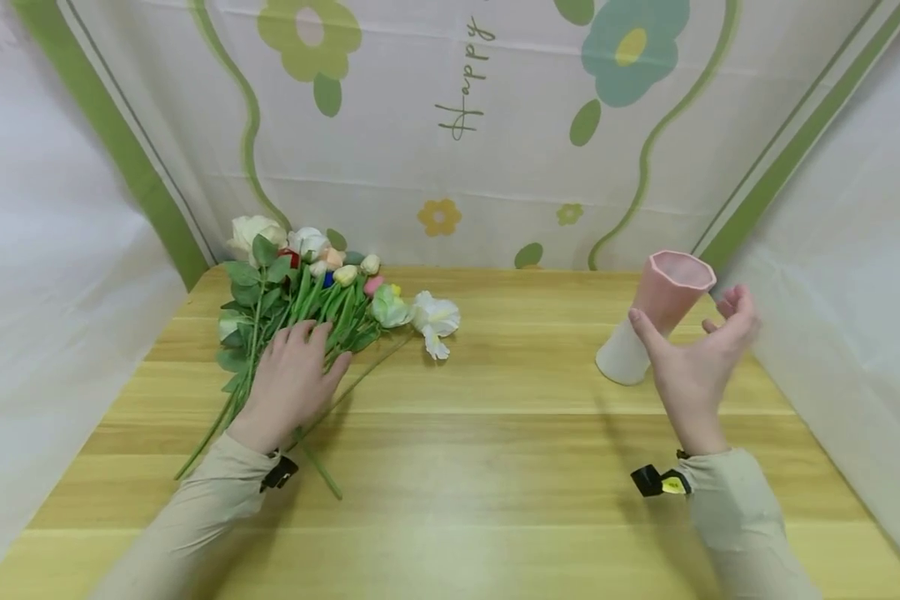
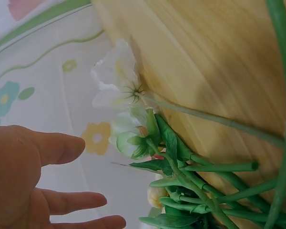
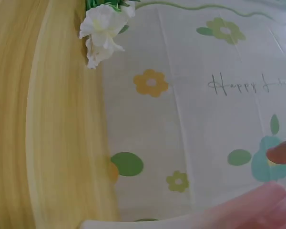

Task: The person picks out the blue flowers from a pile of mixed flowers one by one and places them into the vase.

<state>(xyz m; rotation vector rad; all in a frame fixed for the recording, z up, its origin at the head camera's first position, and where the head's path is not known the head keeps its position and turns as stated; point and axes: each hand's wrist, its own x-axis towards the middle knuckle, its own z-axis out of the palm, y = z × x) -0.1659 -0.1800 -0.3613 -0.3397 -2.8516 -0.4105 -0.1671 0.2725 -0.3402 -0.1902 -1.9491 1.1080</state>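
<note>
A bunch of flowers lies on the left of the table, with green stems (image 1: 348, 321) and white, cream and coloured heads. Over the stems is my left hand (image 1: 288, 383), its fingers extended and spread. In the left wrist view, a white flower (image 2: 115, 78) and a pale green bloom (image 2: 131, 133) lie beyond its fingertips. On the right stands a vase (image 1: 671, 296), pink above and white below, with an octagonal mouth. My right hand (image 1: 693, 375) is beside it, thumb overlapping its near side and the other fingers spread to its right.
The wooden table (image 1: 450, 467) carries the flowers and vase. Behind it hangs a white cloth (image 1: 390, 142) printed with flowers and writing. Pale sheets enclose both sides. Some stems (image 1: 318, 467) reach toward the table's front.
</note>
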